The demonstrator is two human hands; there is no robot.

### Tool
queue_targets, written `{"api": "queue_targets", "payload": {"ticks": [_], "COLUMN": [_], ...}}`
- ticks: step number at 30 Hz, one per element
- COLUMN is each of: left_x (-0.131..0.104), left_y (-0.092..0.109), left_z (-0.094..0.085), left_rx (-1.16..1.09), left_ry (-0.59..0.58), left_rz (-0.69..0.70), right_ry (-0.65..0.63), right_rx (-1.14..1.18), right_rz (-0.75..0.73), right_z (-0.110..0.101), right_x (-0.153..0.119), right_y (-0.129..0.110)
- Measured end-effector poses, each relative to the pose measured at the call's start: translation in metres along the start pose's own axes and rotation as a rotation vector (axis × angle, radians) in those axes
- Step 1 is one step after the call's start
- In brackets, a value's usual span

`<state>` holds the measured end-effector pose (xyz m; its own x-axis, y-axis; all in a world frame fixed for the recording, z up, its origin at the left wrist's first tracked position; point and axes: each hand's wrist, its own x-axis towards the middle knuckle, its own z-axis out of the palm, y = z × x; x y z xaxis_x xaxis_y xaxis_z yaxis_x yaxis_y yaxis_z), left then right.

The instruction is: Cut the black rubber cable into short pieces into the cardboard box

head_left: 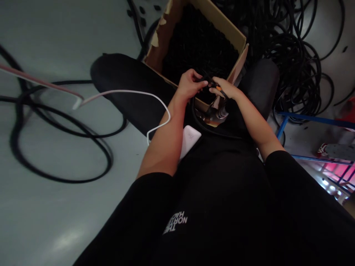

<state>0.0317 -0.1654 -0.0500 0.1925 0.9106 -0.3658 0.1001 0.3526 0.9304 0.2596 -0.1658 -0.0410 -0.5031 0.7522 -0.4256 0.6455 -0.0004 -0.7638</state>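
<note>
Seated person, dark trousers, knees apart; open cardboard box (226,26) between the legs, one wall torn along the top. Inside: a deep fill of small black pieces (199,44), too dark to sort one from another.

Both hands close together over the box's near edge. Left hand (188,87): thumb and forefinger brought together in a pinch on a black cable (194,112). Right hand (226,88): just beside it, fingers curled in around an orange-marked piece (219,88); light poor and hand in the way, so cannot tell whether this is a tool or a fitting. From the hands the cable drops in a curve across the lap.

Below the hands, a crumpled shiny item (222,113) by the box. On the lap near the left forearm, a white slab (191,137); a white cord (130,91) runs over that forearm.

Floor, left: wide loops of thick black cable (69,181). Floor, far right: tangled cable heap (299,62), blue frame (318,119) nearby.
</note>
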Motion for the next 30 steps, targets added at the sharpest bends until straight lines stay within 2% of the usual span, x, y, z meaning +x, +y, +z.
{"api": "queue_targets", "payload": {"ticks": [4,8,12,15,18,21,23,26,30], "left_x": [-0.003,-0.012,-0.015,-0.008,0.002,0.010,0.013,0.010,-0.002], "left_y": [0.008,0.027,0.039,0.030,0.009,-0.010,-0.016,-0.011,0.018], "left_z": [0.002,0.003,0.004,0.002,-0.004,-0.011,-0.014,-0.013,-0.002], "left_rx": [0.000,-0.013,-0.006,0.004,0.002,-0.003,0.005,0.042,0.060], "left_ry": [-0.016,-0.025,-0.021,-0.038,-0.023,0.019,0.034,0.021,-0.001], "left_rz": [-0.017,-0.021,-0.003,-0.045,-0.078,-0.093,-0.094,-0.068,-0.011], "right_ry": [0.051,0.115,0.102,0.111,0.152,0.161,0.147,0.133,0.123], "right_rx": [-0.043,-0.073,-0.013,0.002,-0.027,-0.054,-0.065,-0.072,-0.084], "right_rz": [0.050,0.131,0.069,0.014,-0.013,-0.011,0.018,0.064,0.080], "right_z": [-0.006,-0.009,-0.008,-0.009,-0.013,-0.018,-0.021,-0.024,-0.022], "right_x": [-0.004,-0.004,-0.002,-0.001,-0.002,-0.008,-0.012,-0.016,-0.014], "right_y": [-0.009,-0.008,-0.002,0.001,-0.002,-0.011,-0.018,-0.023,-0.019]}}
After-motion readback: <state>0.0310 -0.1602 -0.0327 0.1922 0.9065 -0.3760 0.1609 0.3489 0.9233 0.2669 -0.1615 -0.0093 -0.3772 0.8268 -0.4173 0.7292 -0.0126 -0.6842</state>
